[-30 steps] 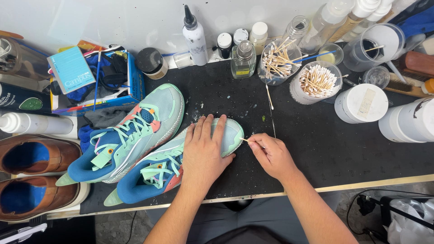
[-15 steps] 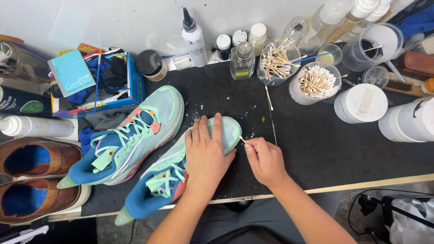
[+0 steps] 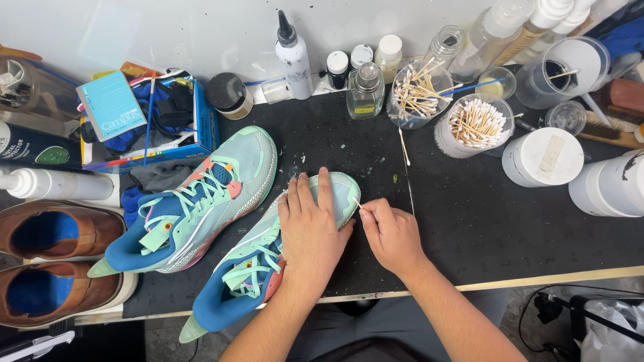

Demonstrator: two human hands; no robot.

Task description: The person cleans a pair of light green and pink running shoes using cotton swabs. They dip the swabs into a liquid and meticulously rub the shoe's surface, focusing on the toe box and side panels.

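Shoe (image 3: 268, 258) near mat's front edge, pinned flat under left hand (image 3: 310, 231); swab (image 3: 356, 202) pinched in right hand (image 3: 391, 234), dabbing toe rim. Next, probably: small steady strokes along sole seam.

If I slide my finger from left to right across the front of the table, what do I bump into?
Brown shoes → far sneaker → held sneaker → left hand → right hand holding a swab stick.
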